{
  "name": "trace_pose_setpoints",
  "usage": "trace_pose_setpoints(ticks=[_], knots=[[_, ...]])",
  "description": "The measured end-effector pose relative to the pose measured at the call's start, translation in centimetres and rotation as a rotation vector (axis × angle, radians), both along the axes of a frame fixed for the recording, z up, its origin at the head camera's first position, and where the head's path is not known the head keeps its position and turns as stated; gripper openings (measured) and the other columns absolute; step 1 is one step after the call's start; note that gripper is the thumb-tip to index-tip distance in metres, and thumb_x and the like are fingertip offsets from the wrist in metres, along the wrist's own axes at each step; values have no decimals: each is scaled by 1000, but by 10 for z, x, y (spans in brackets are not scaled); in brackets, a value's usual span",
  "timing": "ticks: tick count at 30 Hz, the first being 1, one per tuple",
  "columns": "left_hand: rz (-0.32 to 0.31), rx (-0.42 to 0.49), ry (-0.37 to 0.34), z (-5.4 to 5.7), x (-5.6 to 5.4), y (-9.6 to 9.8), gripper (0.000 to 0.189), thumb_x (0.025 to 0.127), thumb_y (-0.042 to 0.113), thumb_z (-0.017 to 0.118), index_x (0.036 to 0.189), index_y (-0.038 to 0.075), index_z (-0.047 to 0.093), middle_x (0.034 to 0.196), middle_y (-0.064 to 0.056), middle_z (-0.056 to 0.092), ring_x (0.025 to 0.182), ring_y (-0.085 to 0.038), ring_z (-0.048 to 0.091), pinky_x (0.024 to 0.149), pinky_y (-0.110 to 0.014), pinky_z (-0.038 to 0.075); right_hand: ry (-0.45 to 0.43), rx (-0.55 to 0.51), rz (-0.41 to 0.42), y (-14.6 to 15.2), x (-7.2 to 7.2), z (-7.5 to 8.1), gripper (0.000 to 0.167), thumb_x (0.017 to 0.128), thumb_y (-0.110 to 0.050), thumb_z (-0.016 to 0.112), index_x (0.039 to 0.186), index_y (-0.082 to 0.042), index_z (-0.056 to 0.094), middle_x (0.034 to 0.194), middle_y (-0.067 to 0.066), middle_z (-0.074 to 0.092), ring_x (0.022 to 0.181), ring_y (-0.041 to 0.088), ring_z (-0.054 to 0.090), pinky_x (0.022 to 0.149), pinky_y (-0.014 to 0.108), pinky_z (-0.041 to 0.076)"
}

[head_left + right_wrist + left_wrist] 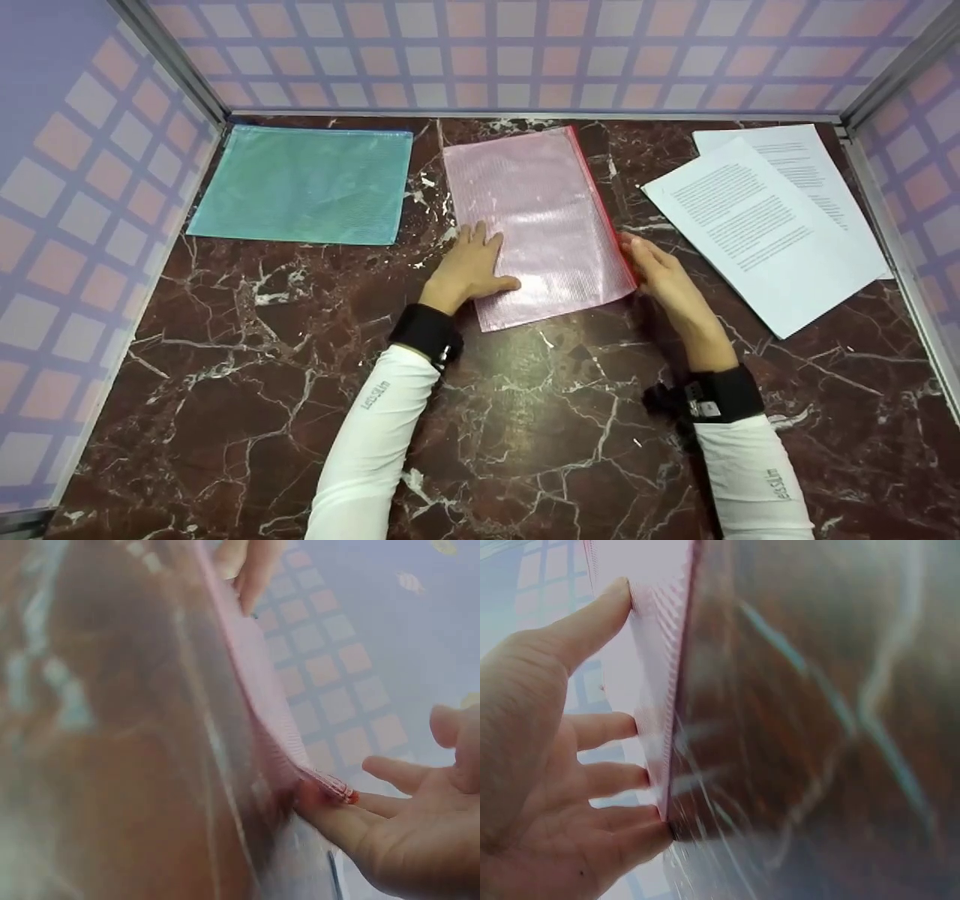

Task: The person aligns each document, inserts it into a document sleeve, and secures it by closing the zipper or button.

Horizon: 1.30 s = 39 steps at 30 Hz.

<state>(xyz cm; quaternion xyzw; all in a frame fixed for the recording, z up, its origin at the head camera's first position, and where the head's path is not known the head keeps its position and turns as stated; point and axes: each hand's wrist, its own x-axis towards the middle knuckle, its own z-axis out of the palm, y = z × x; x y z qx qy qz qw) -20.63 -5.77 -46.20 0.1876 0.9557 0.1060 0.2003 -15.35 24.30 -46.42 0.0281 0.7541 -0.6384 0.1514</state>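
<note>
A white sleeve (373,450) is lying nearest me. Near the far edge of the counter (525,465), the left hand (471,268) is resting spread on the pink pouch (532,199); the right hand (658,271), fingers straight, is touching its zip (598,192). I'm fearing uneven lifting could buckle it.

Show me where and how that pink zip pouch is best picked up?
I'd pinch the pink zip pouch at the near end of its red zip edge, coming from the right, fingers below and thumb above. The pouch lies mostly flat, but that corner is raised, with fingers of the right hand beneath. The left hand rests on its left side, probably steadying it.
</note>
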Motion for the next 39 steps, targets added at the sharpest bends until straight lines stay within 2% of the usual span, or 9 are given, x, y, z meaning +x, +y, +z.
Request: trace_pose_setpoints(ticks=[5,9,12,17,22,27,34,36,39], knots=[[11,-9,9,1,4,4,97,88,62,61,157,5,23,164,-29,10,152,-50,10,126,-54,18,-120,-308,-78,0,-2,-2,68,107,-43,32,160,-10,7,168,17,9,152,35,20,121,55,28],[37,-23,15,0,7,10,98,88,63,61,157,4,23,163,-31,11,151,-50,11,124,-55,25,-181,-489,-172,-6,-4,-6,62,106,-39,37,157,-11,15,151,15,38,133,23,48,108,39,48],[41,-58,27,1,9,15,99,88,64,61,156,2,24,162,-33,14,150,-51,15,121,-54,31,-202,-554,-260,-11,-6,-9,54,107,-32,39,152,-6,23,126,4,51,109,12,57,89,27,54],[39,-128,39,4,14,24,100,88,66,59,155,-1,25,160,-35,17,148,-53,20,121,-52,32,-220,-556,-342,-16,-7,-10,60,106,-18,38,159,-7,12,131,3,46,110,9,52,88,23,52],[51,-158,35,5,22,32,102,88,68,57,155,-1,25,159,-36,18,147,-54,21,121,-53,32,-197,-464,-360,-16,-8,-14,57,103,-7,42,156,1,21,117,2,55,100,10,57,80,21,55],[52,-184,51,6,30,38,100,88,68,58,154,-2,28,157,-37,22,145,-54,27,116,-52,40,-132,-301,-352,-14,-10,-17,54,100,-3,46,151,7,31,105,1,59,91,8,60,75,18,56],[14,-239,83,10,44,43,94,90,67,55,152,0,34,154,-37,30,141,-52,36,107,-48,50,-12,63,-356,-6,-14,-17,46,94,-4,53,140,3,53,121,18,60,90,6,56,76,12,50],[5,-244,102,11,48,43,90,91,65,55,149,-1,39,152,-36,36,138,-50,41,100,-45,56,10,117,-346,-3,-15,-17,45,94,-5,55,139,1,55,125,19,59,92,6,54,78,11,48],[-14,-227,148,12,53,41,78,93,61,56,139,-2,51,143,-33,48,128,-45,52,95,-43,58,22,133,-336,0,-16,-15,44,95,-7,56,139,-1,55,127,19,59,92,5,54,76,11,48]])
